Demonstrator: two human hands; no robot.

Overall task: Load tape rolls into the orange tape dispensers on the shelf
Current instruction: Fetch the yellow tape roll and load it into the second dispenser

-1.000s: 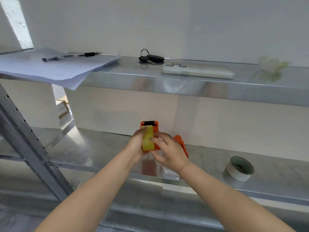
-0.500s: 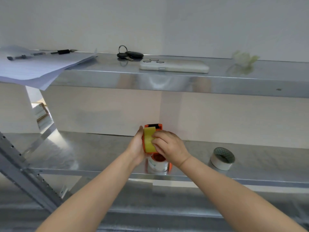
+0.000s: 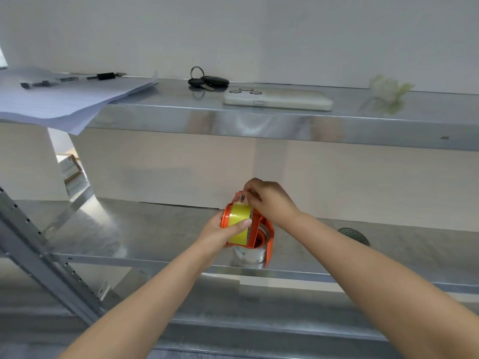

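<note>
**A:** Where does the view look from?

**B:** From the person's head, wide-angle, facing forward and a little down at a metal shelving unit.

**A:** How near is it?

**B:** Close. Both forearms run in from the bottom edge. The left hand (image 3: 220,235) and right hand (image 3: 272,200) meet on the orange tape dispenser (image 3: 255,226) just below centre, over the middle shelf (image 3: 155,229). The upper shelf (image 3: 285,125) is seen slightly from above, and the white wall (image 3: 233,35) fills the top.

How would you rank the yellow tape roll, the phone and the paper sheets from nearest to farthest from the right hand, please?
1. yellow tape roll, in the orange tape dispenser, beside the right hand.
2. phone, on the upper shelf above.
3. paper sheets, far left there.
</note>
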